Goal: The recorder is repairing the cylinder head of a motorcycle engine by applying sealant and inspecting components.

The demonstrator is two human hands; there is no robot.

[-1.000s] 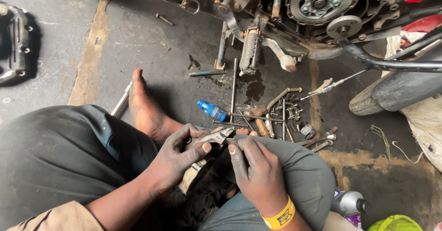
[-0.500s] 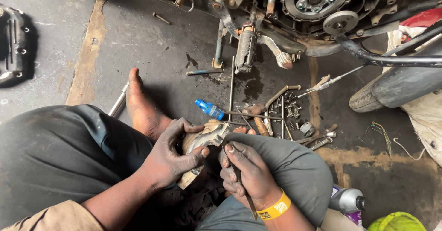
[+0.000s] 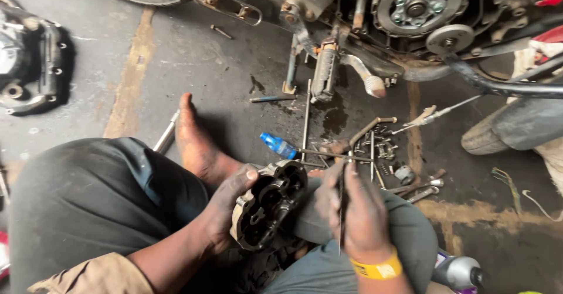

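A greasy engine casing [image 3: 271, 206] sits in the person's lap, tilted, the left hand [image 3: 226, 209] with fingers wrapped round its edge. The right hand [image 3: 358, 212] pinches a thin metal tool [image 3: 341, 212] just beside it. Beyond lie a blue-handled screwdriver [image 3: 278, 145] and loose bolts [image 3: 384, 150] on the floor [image 3: 193, 65].

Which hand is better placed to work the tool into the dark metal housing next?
Probably the right hand: its fingers already grip the thin metal tool, right beside the dark metal housing. The left hand is wrapped around the housing, bracing it over the lap.
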